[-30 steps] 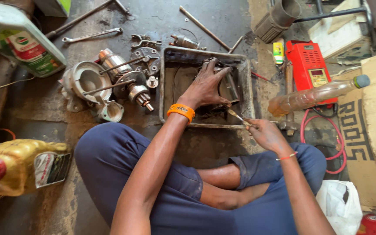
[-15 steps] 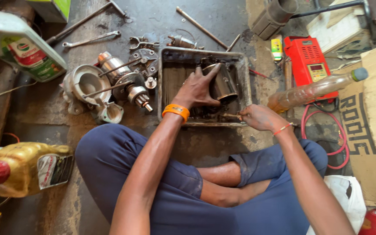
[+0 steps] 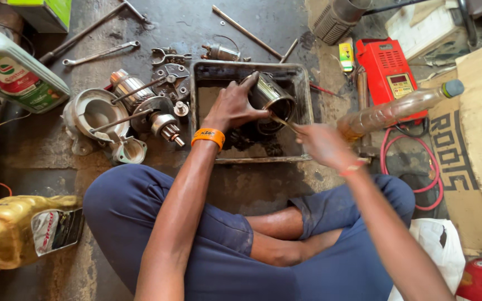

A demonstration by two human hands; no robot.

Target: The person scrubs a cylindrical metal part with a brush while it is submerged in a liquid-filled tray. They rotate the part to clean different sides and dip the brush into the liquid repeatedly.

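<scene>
Oily floor [image 3: 263,187]: tray [image 3: 306,100], spanner [image 3: 100,53]

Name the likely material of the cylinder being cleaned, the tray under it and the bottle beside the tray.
Cylinder: probably steel, shiny and reflective. Tray: apparently sheet metal, dark, grimy, with bent rims. Bottle: clear plastic, see-through, brownish inside.

White-green oil jug [image 3: 15,78] upper left, round label. Golden jug [image 3: 23,228] lower left, grey-red label. Red tester [image 3: 389,69] upper right, small screen [image 3: 401,85]. Printed cardboard [image 3: 475,150] right.

Single head-worn view, looking steeply down, close over lap, hands and floor clutter
</scene>
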